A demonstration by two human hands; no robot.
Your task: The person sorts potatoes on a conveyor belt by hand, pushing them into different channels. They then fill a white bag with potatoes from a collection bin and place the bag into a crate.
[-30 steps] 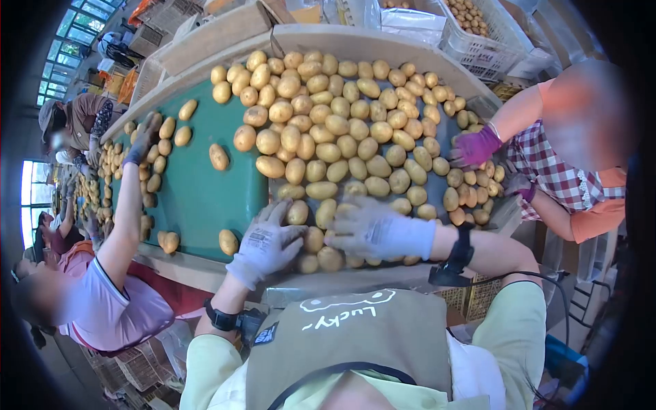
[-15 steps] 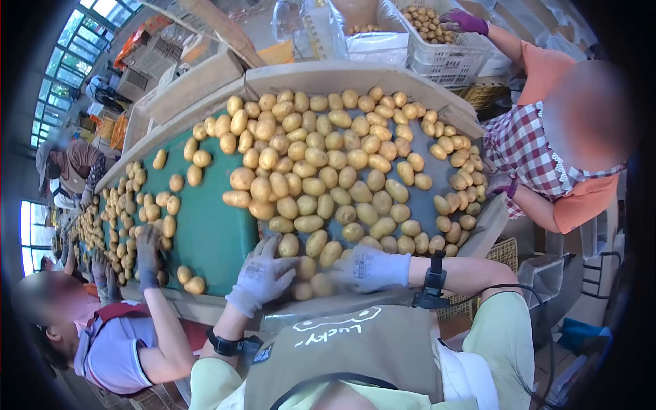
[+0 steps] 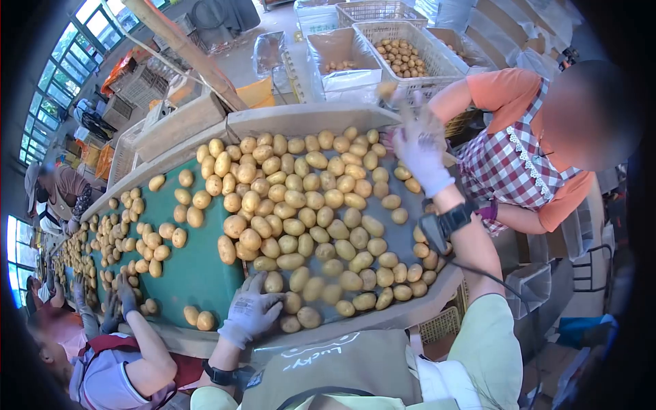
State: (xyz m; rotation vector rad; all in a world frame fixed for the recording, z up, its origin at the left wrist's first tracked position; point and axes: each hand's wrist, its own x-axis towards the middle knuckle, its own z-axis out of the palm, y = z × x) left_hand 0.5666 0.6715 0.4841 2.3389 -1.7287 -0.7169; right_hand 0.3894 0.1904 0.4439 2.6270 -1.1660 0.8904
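My left hand [image 3: 250,313], in a pale work glove, lies at the near side of the sorting belt [image 3: 199,256]. Its fingers are apart, with the thumb beside the nearest potatoes [image 3: 309,317]. My right hand [image 3: 420,154], gloved too, reaches across the far right end of the belt, raised and smeared by motion. Its fingers look stretched out. Just past its fingertips a blurred potato [image 3: 386,90] shows in front of the white crate [image 3: 437,70]. Many potatoes [image 3: 314,198] cover the middle of the belt.
A co-worker in a checked apron [image 3: 509,154] stands at the right end, close to my right arm. Another person [image 3: 140,369] works on my left, hands among potatoes. A wooden rail [image 3: 307,119] borders the far side. Beyond it stands a lined box [image 3: 348,82] holding potatoes.
My right hand has moved from the near potatoes up and across to the far right, and a blurred potato now shows beyond it. My left hand stays by the near edge. The view has shifted.
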